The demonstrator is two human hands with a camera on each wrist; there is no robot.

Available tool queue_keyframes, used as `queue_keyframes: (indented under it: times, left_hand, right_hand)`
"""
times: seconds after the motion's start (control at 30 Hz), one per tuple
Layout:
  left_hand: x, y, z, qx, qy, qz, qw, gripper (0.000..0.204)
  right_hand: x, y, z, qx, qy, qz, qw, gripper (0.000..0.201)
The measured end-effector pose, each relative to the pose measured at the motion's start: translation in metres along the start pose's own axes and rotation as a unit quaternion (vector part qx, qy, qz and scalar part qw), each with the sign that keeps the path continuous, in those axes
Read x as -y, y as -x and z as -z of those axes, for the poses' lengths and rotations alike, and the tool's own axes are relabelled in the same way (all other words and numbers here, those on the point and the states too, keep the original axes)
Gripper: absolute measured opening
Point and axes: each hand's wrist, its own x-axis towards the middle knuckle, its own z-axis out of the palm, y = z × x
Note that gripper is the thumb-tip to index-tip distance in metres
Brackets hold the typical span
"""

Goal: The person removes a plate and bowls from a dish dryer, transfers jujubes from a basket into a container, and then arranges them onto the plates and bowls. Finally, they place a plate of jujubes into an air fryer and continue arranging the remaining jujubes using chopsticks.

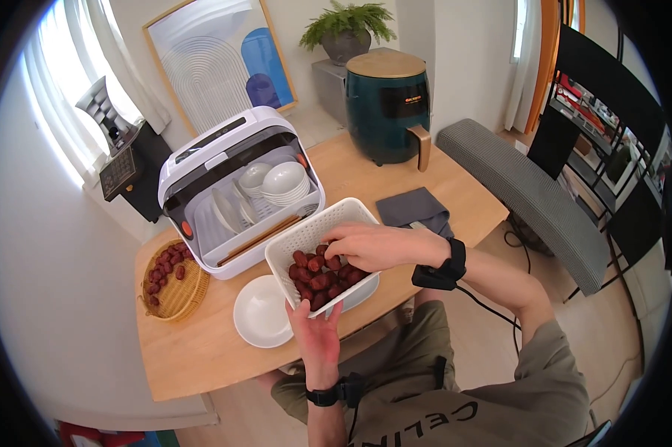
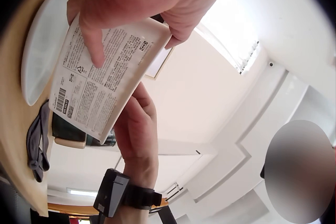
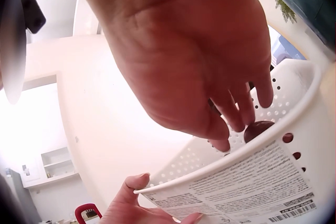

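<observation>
- Over the near edge of the table [image 1: 202, 361], in the head view, a white basket [image 1: 312, 228] of red dates [image 1: 319, 282] is held up by the left hand [image 1: 318, 339]. Its near end is gripped, presumably so that it is steadied while its inside is left free.
- In the same view, the right hand [image 1: 381, 247] is dipped into the basket, its fingers bent down at the dates; whether one is pinched cannot be told.
- More dates are kept in a wicker basket [image 1: 193, 296] on the far left; a white plate [image 1: 261, 313] is set between the two baskets, perhaps so as to be within easy reach.
- In the left wrist view, a finger of the left hand is laid across the label [image 2: 86, 95] on the basket's outer wall, probably for support.
- In the right wrist view, the right hand's fingers are hung loosely apart inside the rim, beside one date; the left thumb is hooked over the rim.
</observation>
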Motion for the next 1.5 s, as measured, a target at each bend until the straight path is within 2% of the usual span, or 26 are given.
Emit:
queue_keyframes:
  times: [0.03,0.1,0.13,0.2,0.23,0.3,0.33,0.4,0.43,0.5,0.73,0.8,0.83,0.87,0.97,1.1,1.17,1.2,1.27,1.3,1.37,1.5]
  left_hand:
    - [-0.001,0.0,-0.001,0.0,0.001,-0.002,1.0,0.057]
    - [-0.003,0.002,-0.002,-0.001,0.007,0.004,1.0,0.057]
    - [-0.004,0.002,-0.002,0.0,0.007,0.004,1.0,0.057]
    - [-0.004,0.002,-0.004,0.003,0.013,0.005,1.0,0.057]
    - [-0.005,0.002,-0.005,0.004,0.014,0.004,1.0,0.057]
    - [-0.004,0.002,-0.005,0.004,0.008,0.003,1.0,0.056]
    - [-0.003,0.002,-0.004,0.004,0.009,0.003,1.0,0.056]
    - [-0.001,-0.001,0.0,0.019,0.032,0.014,0.999,0.061]
    - [-0.001,0.0,0.0,0.02,0.032,0.013,0.999,0.061]
    - [-0.001,0.002,-0.002,0.01,0.012,0.0,1.0,0.055]
    - [-0.014,-0.003,0.003,0.018,0.048,0.008,0.999,0.058]
    - [-0.017,-0.003,0.008,0.01,0.048,0.005,0.999,0.057]
    - [-0.019,-0.003,0.01,0.01,0.048,0.005,0.999,0.057]
    - [-0.022,-0.003,0.013,0.012,0.049,0.006,0.999,0.057]
    - [-0.032,-0.003,0.02,0.02,0.058,0.001,0.998,0.059]
    - [-0.049,0.005,0.015,0.01,0.043,-0.036,0.998,0.063]
    - [-0.056,0.005,0.021,-0.004,0.063,-0.05,0.997,0.063]
    - [-0.059,0.005,0.026,-0.004,0.063,-0.048,0.997,0.063]
    - [-0.063,0.005,0.036,-0.001,0.069,-0.067,0.995,0.059]
    - [-0.064,0.006,0.039,-0.013,0.066,-0.072,0.995,0.058]
    - [-0.066,0.008,0.042,-0.022,0.063,-0.075,0.995,0.058]
    - [-0.067,0.01,0.045,-0.033,0.066,-0.082,0.994,0.059]
  right_hand:
    - [-0.004,0.0,-0.001,0.001,0.001,0.002,1.0,0.028]
    - [-0.009,0.002,-0.004,-0.068,0.05,0.035,0.996,0.028]
    - [-0.007,0.002,-0.004,-0.068,0.051,0.036,0.996,0.028]
    - [0.001,0.001,-0.001,-0.064,0.038,-0.026,0.997,0.029]
    - [0.005,0.0,0.002,-0.064,0.04,-0.025,0.997,0.029]
    - [0.012,-0.001,0.005,-0.025,0.022,-0.076,0.997,0.03]
    - [0.013,0.0,0.003,-0.025,0.022,-0.077,0.996,0.03]
    - [0.014,0.004,-0.001,0.086,-0.009,-0.077,0.993,0.028]
    - [0.011,0.005,-0.004,0.086,-0.009,-0.077,0.993,0.028]
    - [0.001,0.006,-0.01,0.004,-0.064,0.013,0.998,0.026]
    - [0.012,0.008,0.032,-0.052,-0.063,-0.022,0.996,0.023]
    - [0.014,0.013,0.041,-0.136,-0.155,-0.072,0.976,0.023]
    - [0.007,0.012,0.04,-0.189,-0.165,-0.036,0.967,0.023]
    - [0.004,0.016,0.042,-0.189,-0.164,-0.036,0.968,0.023]
    - [-0.007,0.028,0.045,-0.229,-0.302,-0.218,0.9,0.025]
    - [-0.033,0.042,0.036,-0.262,-0.321,-0.204,0.887,0.027]
    - [-0.04,0.049,0.034,-0.208,-0.321,-0.228,0.895,0.027]
    - [-0.047,0.053,0.032,-0.209,-0.32,-0.23,0.895,0.027]
    - [-0.058,0.064,0.028,-0.13,-0.281,-0.275,0.91,0.034]
    - [-0.061,0.068,0.027,-0.129,-0.28,-0.278,0.91,0.034]
    - [-0.066,0.076,0.028,-0.062,-0.156,-0.311,0.935,0.047]
    - [-0.103,0.096,0.006,-0.039,-0.081,-0.279,0.956,0.054]
